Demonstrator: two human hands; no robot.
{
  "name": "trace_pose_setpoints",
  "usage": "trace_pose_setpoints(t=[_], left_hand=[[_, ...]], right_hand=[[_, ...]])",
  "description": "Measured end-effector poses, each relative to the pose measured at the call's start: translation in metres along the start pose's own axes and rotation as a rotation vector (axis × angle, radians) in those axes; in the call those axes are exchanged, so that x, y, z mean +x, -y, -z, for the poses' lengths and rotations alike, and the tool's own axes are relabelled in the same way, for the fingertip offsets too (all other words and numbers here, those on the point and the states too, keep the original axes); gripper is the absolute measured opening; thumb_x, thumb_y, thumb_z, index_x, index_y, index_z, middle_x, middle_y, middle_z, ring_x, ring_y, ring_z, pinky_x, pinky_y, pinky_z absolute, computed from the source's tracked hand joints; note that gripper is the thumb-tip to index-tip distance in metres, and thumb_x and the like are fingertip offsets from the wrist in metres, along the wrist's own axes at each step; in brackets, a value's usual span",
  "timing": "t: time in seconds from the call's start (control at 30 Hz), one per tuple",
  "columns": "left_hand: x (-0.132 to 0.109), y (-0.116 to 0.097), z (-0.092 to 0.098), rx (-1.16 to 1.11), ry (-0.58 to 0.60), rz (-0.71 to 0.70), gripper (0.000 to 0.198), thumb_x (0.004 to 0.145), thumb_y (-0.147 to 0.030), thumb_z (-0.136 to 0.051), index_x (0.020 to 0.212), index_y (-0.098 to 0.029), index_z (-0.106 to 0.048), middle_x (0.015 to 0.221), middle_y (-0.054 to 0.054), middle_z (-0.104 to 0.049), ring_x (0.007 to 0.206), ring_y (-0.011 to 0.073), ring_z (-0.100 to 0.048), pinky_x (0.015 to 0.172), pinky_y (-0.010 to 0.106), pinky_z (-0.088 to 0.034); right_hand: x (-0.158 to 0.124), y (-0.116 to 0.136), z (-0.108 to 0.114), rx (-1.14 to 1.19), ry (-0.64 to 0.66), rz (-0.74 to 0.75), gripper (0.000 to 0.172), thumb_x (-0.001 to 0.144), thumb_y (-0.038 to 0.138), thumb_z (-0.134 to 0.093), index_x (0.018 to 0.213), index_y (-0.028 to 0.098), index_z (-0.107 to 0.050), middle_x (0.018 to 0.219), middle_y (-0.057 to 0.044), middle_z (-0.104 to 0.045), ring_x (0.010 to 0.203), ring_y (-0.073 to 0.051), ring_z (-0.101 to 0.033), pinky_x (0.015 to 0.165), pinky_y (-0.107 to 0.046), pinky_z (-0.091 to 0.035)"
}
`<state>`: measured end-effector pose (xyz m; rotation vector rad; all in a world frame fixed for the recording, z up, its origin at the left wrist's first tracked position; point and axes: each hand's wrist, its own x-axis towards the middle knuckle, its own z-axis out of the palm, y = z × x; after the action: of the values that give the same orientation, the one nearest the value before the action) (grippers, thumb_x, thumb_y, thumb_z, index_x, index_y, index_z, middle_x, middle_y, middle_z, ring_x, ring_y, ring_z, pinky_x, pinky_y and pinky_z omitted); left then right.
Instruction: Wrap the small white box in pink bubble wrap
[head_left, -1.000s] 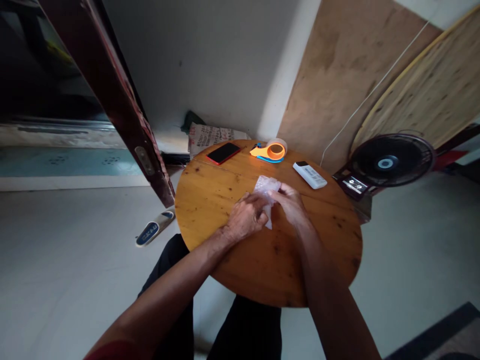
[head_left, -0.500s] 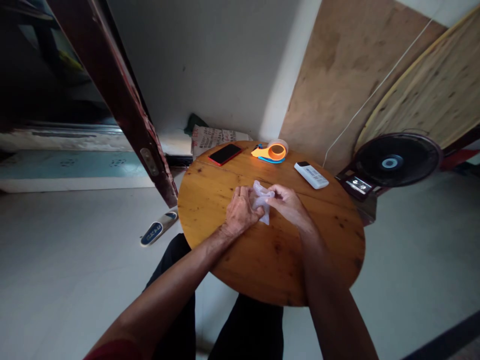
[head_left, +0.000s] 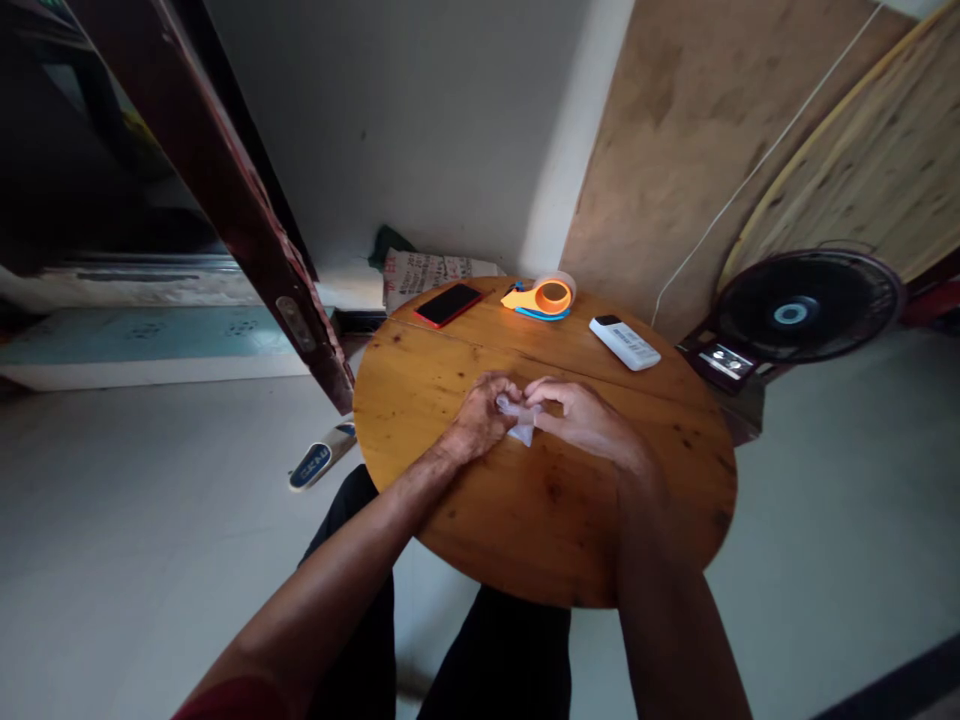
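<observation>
Just below the frame's centre, the left hand (head_left: 480, 418) and right hand (head_left: 581, 415) both grip crumpled translucent plastic (head_left: 523, 434) — fingers bent — over the table (head_left: 517, 535).

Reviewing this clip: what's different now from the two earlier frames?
The translucent plastic looks more bunched: the part that stuck out beyond the fingers is now drawn in between the left hand and right hand. The left fingers, flatter before, now curl in at its side. Neither hand has visibly let go. The phone, tape dispenser and white device stayed put on the table.
</observation>
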<state>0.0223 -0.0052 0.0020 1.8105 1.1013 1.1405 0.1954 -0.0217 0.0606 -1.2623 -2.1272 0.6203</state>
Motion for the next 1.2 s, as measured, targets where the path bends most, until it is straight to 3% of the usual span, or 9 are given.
trace_pose_setpoints(t=[0.13,0.23,0.4,0.5,0.73,1.0,1.2], left_hand=[[-0.001,-0.007,0.006,0.008,0.060,-0.011,0.011,0.068,-0.011,-0.065,0.077,-0.016,-0.062,0.090,0.004,-0.062,0.087,0.0167,-0.060,0.079,0.031,-0.052],[-0.002,-0.011,0.014,-0.023,0.097,-0.007,0.010,0.070,-0.013,-0.062,0.080,-0.017,-0.063,0.093,0.004,-0.063,0.091,0.0171,-0.061,0.083,0.032,-0.052],[-0.003,-0.009,0.035,-0.087,0.333,-0.005,0.036,0.067,-0.008,-0.053,0.098,-0.021,-0.063,0.120,0.005,-0.058,0.106,0.0189,-0.058,0.093,0.035,-0.049],[-0.005,-0.008,0.041,-0.077,0.460,-0.046,0.053,0.065,-0.007,-0.055,0.114,-0.025,-0.058,0.119,0.003,-0.059,0.104,0.0190,-0.059,0.093,0.035,-0.049],[-0.005,-0.013,0.028,-0.066,0.337,0.038,0.034,0.069,-0.007,-0.059,0.101,-0.020,-0.061,0.123,0.006,-0.055,0.102,0.0169,-0.057,0.092,0.031,-0.045],[-0.003,-0.006,0.022,-0.242,0.264,0.072,0.026,0.073,-0.027,-0.066,0.096,-0.017,-0.058,0.093,0.002,-0.059,0.080,0.0134,-0.053,0.073,0.024,-0.043],[-0.001,-0.005,0.025,-0.263,0.240,0.211,0.031,0.075,-0.041,-0.065,0.089,-0.014,-0.060,0.078,0.002,-0.061,0.069,0.0128,-0.053,0.064,0.023,-0.042]], right_hand=[[0.001,0.000,0.002,-0.003,0.116,0.047,0.008,0.076,0.022,-0.063,0.073,0.022,-0.071,0.088,-0.001,-0.069,0.078,-0.017,-0.062,0.074,-0.029,-0.046],[0.001,0.000,0.003,-0.021,0.135,0.049,0.009,0.076,0.021,-0.063,0.073,0.022,-0.071,0.092,-0.002,-0.069,0.083,-0.018,-0.063,0.077,-0.030,-0.047],[-0.001,-0.006,0.004,-0.025,0.172,0.096,0.016,0.076,0.014,-0.061,0.078,0.024,-0.073,0.100,-0.002,-0.068,0.088,-0.018,-0.064,0.081,-0.032,-0.047],[-0.002,-0.007,0.005,-0.024,0.184,0.103,0.022,0.073,0.012,-0.061,0.084,0.025,-0.074,0.106,-0.002,-0.067,0.091,-0.018,-0.064,0.083,-0.032,-0.048],[-0.001,-0.006,0.005,-0.009,0.192,0.087,0.018,0.075,0.012,-0.059,0.078,0.022,-0.073,0.106,-0.003,-0.066,0.094,-0.017,-0.064,0.085,-0.031,-0.046],[0.004,-0.013,0.003,0.133,0.146,0.011,0.012,0.079,0.020,-0.058,0.082,0.019,-0.070,0.101,-0.004,-0.067,0.089,-0.018,-0.062,0.080,-0.030,-0.046],[0.003,-0.007,0.009,0.214,0.196,-0.072,0.031,0.091,0.043,-0.049,0.080,0.018,-0.066,0.078,0.000,-0.064,0.076,-0.017,-0.058,0.071,-0.029,-0.043]])
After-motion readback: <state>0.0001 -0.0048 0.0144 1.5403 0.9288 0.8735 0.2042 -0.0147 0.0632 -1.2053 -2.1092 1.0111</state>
